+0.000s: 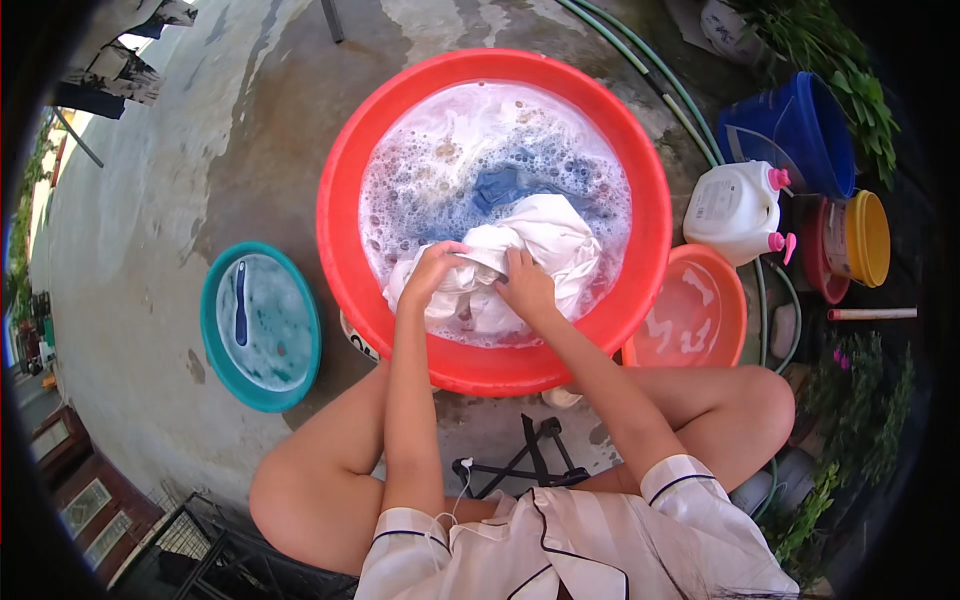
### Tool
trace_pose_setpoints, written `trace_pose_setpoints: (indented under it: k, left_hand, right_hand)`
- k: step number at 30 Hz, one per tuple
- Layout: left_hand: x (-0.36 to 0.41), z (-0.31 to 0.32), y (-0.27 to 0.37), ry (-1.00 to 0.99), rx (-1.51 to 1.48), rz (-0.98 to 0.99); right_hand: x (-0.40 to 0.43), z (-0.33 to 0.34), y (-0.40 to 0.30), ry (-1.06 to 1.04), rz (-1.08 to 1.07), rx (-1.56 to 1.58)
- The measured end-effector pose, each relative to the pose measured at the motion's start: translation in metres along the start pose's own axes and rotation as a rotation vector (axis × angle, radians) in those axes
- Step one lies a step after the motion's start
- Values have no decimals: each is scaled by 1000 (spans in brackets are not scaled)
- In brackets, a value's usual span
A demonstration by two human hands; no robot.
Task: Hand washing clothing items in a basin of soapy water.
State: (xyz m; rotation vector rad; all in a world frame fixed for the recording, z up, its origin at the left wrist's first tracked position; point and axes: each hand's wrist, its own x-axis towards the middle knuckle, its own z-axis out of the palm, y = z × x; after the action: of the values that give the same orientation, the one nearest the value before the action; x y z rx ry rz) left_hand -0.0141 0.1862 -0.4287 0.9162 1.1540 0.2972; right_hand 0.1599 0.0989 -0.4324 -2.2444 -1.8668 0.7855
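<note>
A large red plastic basin (491,66) filled with foamy water stands in front of my knees. Bunched white cloth (551,232) rises partly out of the suds, on the side nearer to me. My left hand (436,271) grips a fold at the cloth's left part. Close by on the right, my right hand (529,283) holds the same white cloth, its fingertips pressed into the folds. Just beyond the white cloth, a piece of blue fabric (496,187) shows through the foam, mostly under water.
A teal basin (315,337) of suds with a dark-blue-handled brush (241,304) stands left. At right are an orange basin (739,315), white detergent jugs (724,202), a blue bucket (765,127), a yellow bucket (870,238) and a green hose (686,97).
</note>
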Motion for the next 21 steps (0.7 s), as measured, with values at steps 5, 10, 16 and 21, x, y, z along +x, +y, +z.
trace_pose_setpoints:
  k: [5,10,16,21]
  left_hand:
    - [1,19,18,37,-194,-37]
    - [12,23,20,-62,222,76]
    - [-8,31,1,608,734,471]
    - [7,63,-27,333,718,498]
  right_hand:
    - [14,-9,21,276,-87,-58]
    - [36,-22,62,237,118,236]
    - [60,-85,70,-111,527,892]
    - [71,-152,72,-348,289,584]
